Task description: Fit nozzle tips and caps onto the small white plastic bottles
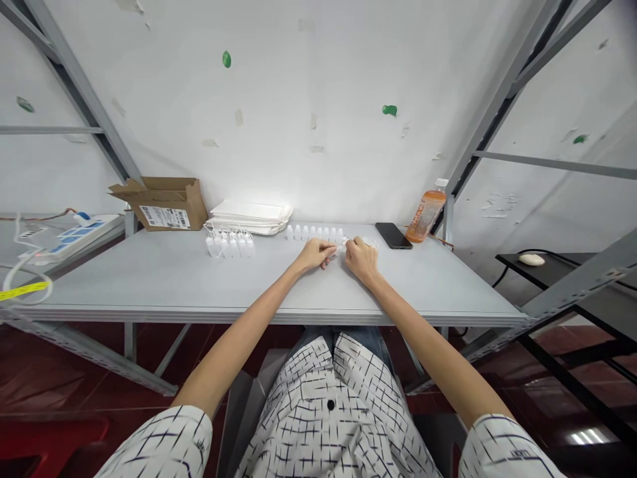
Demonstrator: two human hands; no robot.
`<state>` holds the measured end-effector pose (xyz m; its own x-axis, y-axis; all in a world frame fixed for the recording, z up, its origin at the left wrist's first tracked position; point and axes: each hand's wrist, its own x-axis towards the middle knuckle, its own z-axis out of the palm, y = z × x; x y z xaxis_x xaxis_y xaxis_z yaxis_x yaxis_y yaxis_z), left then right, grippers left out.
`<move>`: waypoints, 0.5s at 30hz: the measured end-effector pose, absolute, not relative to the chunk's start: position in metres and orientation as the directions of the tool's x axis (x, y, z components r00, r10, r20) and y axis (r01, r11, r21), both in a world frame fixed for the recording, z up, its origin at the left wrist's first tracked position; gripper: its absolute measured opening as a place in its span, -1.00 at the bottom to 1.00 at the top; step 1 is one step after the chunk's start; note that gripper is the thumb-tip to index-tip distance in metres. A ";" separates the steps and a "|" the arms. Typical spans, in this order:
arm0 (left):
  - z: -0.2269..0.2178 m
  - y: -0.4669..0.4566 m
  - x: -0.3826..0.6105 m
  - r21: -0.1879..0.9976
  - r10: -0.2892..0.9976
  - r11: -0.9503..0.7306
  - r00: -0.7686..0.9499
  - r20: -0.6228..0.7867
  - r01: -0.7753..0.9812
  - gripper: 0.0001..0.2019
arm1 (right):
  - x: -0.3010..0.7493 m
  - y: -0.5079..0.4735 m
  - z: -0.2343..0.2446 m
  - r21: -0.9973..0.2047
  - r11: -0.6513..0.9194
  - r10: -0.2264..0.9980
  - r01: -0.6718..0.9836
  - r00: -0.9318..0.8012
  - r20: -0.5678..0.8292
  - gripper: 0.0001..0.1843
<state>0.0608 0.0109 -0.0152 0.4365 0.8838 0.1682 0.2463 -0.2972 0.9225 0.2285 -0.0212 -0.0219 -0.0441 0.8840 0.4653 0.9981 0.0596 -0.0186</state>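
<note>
Your left hand [314,255] and right hand [361,259] pinch a small clear plastic piece [344,244] between them, just before a row of white plastic bottles [313,233] on a grey table [149,279].

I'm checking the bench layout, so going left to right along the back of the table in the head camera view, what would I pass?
Cardboard box → stack of white sheets → row of small white plastic bottles → black smartphone → plastic bottle of orange drink
</note>
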 end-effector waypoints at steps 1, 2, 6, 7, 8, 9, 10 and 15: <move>-0.016 0.011 0.061 0.926 0.883 -0.293 0.440 0.166 0.239 -0.78 | 0.228 -0.021 -0.022 -0.015 0.058 0.882 0.998 -0.044 0.468 -0.67; -0.016 0.011 0.061 0.928 0.881 -0.290 0.442 0.165 0.232 -0.79 | 0.228 -0.022 -0.022 -0.013 0.056 0.881 0.998 -0.043 0.471 -0.68; -0.018 0.012 0.063 0.940 0.876 -0.274 0.457 0.156 0.202 -0.79 | 0.227 -0.023 -0.021 -0.026 0.039 0.879 0.999 -0.022 0.476 -0.68; -0.019 0.012 0.063 0.942 0.874 -0.271 0.460 0.155 0.197 -0.79 | 0.227 -0.023 -0.021 -0.034 0.037 0.877 0.999 -0.016 0.481 -0.68; -0.019 0.012 0.062 0.943 0.873 -0.269 0.462 0.154 0.196 -0.79 | 0.227 -0.023 -0.022 -0.043 0.041 0.874 0.998 -0.015 0.486 -0.68; -0.019 0.012 0.061 0.942 0.874 -0.271 0.461 0.154 0.198 -0.78 | 0.228 -0.022 -0.022 -0.052 0.059 0.870 0.997 -0.026 0.492 -0.68; -0.019 0.012 0.060 0.939 0.876 -0.277 0.455 0.159 0.204 -0.78 | 0.229 -0.022 -0.023 -0.061 0.089 0.865 0.994 -0.046 0.499 -0.68; -0.018 0.013 0.050 0.893 0.891 -0.357 0.388 0.238 0.273 -0.72 | 0.233 -0.023 -0.025 -0.122 0.275 0.827 0.954 -0.170 0.537 -0.63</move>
<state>0.0500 0.0133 -0.0184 0.3877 0.8905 0.2380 0.2726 -0.3575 0.8932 0.2329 -0.0228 -0.0250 -0.1700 0.8266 0.5366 0.9535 0.2754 -0.1222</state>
